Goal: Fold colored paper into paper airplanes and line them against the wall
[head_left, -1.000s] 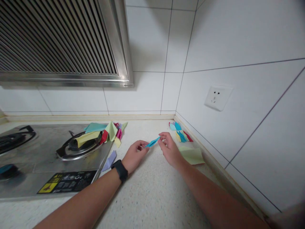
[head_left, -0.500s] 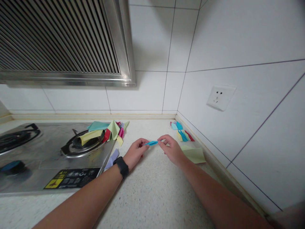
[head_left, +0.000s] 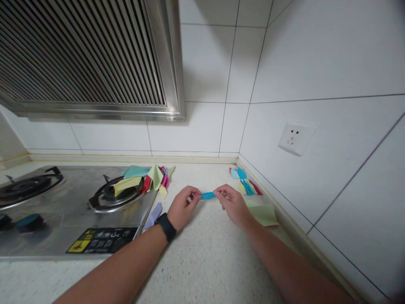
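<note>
A small strip of folded blue paper (head_left: 208, 196) is stretched between my two hands, just above the speckled countertop (head_left: 202, 257). My left hand (head_left: 185, 206), with a black watch on its wrist, pinches the left end between thumb and fingers. On the other end, the thumb and fingertips of my right hand (head_left: 232, 204) are closed. Beyond my right hand lie small folded papers (head_left: 248, 188) in blue, yellow and red. A pale green sheet of paper (head_left: 262, 212) rests beside my right wrist, partly hidden by it.
On the left is a gas stove (head_left: 72, 223) with burners and knobs. Colourful folded papers (head_left: 155, 177) are heaped on its right burner and edge. A purple folded paper (head_left: 154, 214) lies by my left wrist. A range hood (head_left: 95, 59) hangs above; a socket (head_left: 297, 138) is on the right wall.
The blue paper has turned between my fingers, showing a broader flat side where a slit-like fold showed before. Both hands still hold its ends. The whole view has shifted slightly.
</note>
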`<state>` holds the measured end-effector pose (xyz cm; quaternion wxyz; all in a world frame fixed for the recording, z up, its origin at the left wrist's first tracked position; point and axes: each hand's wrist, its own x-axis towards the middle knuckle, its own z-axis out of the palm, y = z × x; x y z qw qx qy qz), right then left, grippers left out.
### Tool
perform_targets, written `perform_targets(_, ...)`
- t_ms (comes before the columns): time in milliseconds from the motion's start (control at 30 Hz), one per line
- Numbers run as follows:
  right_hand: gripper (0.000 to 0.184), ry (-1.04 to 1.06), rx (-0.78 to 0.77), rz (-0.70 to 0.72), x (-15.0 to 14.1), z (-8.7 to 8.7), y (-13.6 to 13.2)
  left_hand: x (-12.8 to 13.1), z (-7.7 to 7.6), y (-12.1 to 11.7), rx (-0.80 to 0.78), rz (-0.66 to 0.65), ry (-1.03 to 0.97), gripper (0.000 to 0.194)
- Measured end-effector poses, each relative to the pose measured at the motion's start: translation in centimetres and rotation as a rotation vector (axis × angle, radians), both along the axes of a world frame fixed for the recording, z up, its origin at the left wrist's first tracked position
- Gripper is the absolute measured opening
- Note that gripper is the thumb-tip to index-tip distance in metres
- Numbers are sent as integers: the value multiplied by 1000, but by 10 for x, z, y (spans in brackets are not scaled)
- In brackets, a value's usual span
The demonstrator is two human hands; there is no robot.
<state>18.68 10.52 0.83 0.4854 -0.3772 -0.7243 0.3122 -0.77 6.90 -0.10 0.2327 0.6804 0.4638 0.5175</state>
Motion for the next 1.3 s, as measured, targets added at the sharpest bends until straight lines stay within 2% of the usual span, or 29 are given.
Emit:
perform_targets(167,19,-85,85,-5,3,-3,3,-3,-2,5,6,63,17,19)
perform_targets(367,15,-193,208,-11,6,-1,3,-4,3,3,74,67,86,15)
perform_targets(833,12,-229,284,29,7,6,-1,-4,6,-1,81,48,131,16)
perform_targets(1300,7,-241,357,70,8,2,3,-4,0,0,149,-14,205,8)
